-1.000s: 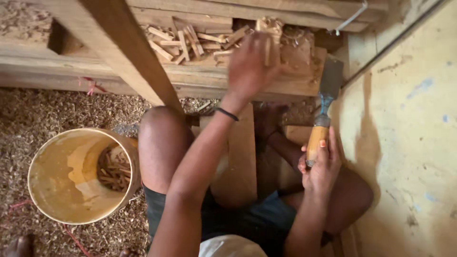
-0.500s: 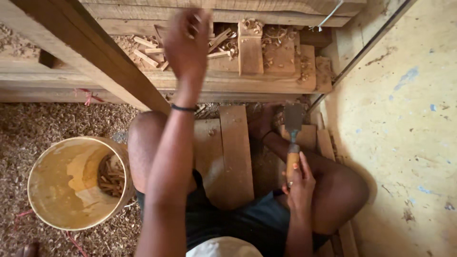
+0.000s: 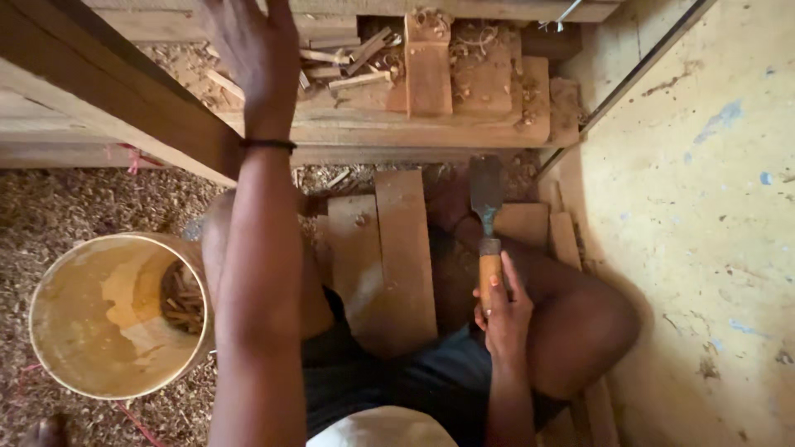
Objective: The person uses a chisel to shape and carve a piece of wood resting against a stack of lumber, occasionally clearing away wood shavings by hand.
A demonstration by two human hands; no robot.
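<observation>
Left hand (image 3: 248, 62) moved leftward, fingertips cut off; right hand (image 3: 501, 310) grips chisel (image 3: 487, 228).

Wooden-handled chisel (image 3: 487, 228) upright, flat blade pointing away, above lap

The person wears dark shorts (image 3: 431, 381) and a thin black band (image 3: 267, 145) on the left wrist. Both arms and legs are bare, without sleeves. The right hand (image 3: 501, 310) has no ring or glove.
</observation>
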